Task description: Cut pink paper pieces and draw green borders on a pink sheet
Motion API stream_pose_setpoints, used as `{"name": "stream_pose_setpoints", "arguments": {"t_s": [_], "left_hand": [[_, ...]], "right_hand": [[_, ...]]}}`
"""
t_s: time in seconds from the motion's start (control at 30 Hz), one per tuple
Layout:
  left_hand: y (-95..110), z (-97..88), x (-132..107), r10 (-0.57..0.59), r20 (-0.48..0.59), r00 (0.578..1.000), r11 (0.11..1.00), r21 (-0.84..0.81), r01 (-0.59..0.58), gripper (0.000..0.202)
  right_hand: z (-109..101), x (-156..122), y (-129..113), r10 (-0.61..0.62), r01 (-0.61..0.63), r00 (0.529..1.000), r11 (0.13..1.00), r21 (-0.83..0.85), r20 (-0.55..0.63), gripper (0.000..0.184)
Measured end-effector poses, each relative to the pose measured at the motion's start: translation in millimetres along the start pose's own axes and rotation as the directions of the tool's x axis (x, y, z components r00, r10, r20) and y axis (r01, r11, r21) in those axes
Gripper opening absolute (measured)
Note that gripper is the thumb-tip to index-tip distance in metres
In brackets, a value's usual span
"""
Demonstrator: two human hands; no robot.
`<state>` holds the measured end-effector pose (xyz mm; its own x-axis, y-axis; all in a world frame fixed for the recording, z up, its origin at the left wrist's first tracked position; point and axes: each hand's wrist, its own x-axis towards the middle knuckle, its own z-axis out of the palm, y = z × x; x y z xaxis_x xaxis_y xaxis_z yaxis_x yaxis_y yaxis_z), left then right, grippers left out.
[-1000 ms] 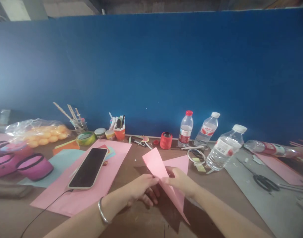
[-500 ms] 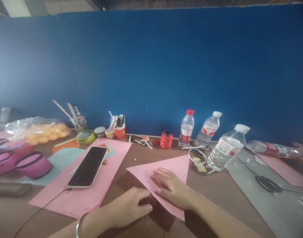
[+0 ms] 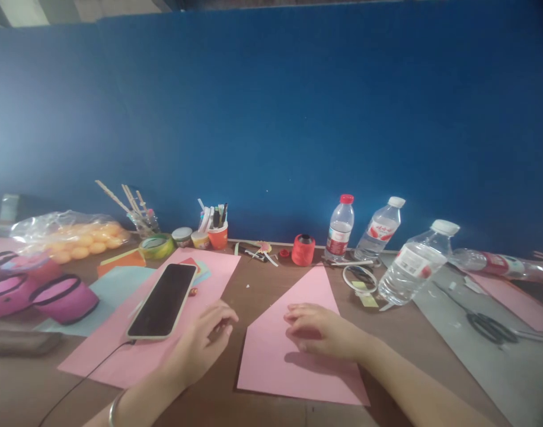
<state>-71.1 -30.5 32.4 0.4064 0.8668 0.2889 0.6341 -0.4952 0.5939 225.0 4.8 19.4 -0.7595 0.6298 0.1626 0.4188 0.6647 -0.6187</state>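
Note:
A sheet of pink paper (image 3: pixel 293 362) with its upper left corner slanted off, seemingly by a fold, lies on the brown table (image 3: pixel 271 412). My right hand (image 3: pixel 325 332) hovers over its middle, fingers loosely bent and apart; a shadow falls on the paper beneath. My left hand (image 3: pixel 204 341), with a silver bangle at the wrist, is off the sheet to its left. Its fingers are curved with a gap to the thumb, and nothing is in them. Beside it a phone (image 3: pixel 162 302) rests on a larger pink sheet (image 3: pixel 98 362).
Three water bottles (image 3: pixel 340 231) stand at the back right, near a red thread spool (image 3: pixel 303 250) and a white ring (image 3: pixel 359 279). Black-handled scissors (image 3: pixel 491 329) lie on a grey sheet. A pen cup (image 3: pixel 218 237) and a bag of orange balls (image 3: pixel 76 240) are back left.
The pink paper has turned and now lies with a straight edge toward me. My left hand has moved up and left, away from it; my right hand has lifted off its surface.

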Motion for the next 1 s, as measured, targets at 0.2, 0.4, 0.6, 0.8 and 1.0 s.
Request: {"name": "stream_pose_setpoints", "arguments": {"t_s": [0.2,0.4,0.6,0.8,1.0], "left_hand": [[12.3,8.0,0.1,0.148,0.390,0.909,0.976,0.092,-0.199,0.062],[11.0,21.7,14.8,0.081,0.389,0.918,0.977,0.149,-0.149,0.041],[15.9,34.8,34.8,-0.097,0.231,0.968,0.992,0.102,0.075,0.020],[22.2,52.1,36.3,-0.248,0.153,0.957,0.964,-0.057,0.259,0.022],[14.9,50.4,35.2,-0.301,0.116,0.947,0.914,-0.249,0.321,0.033]], "right_hand": [[1.0,-0.7,3.0,0.034,-0.034,0.999,0.999,0.034,0.012,0.032],[-3.9,-0.6,16.7,0.146,-0.119,0.988,0.933,0.339,-0.057,0.031],[-35.0,-5.9,5.7,0.279,-0.231,0.959,0.867,0.442,-0.046,0.034],[-54.8,-12.2,-30.5,0.420,-0.416,0.903,0.907,-0.059,0.091,0.030],[-59.7,-10.1,-16.3,0.539,-0.564,0.823,0.739,-0.369,-0.179,0.022]]}}
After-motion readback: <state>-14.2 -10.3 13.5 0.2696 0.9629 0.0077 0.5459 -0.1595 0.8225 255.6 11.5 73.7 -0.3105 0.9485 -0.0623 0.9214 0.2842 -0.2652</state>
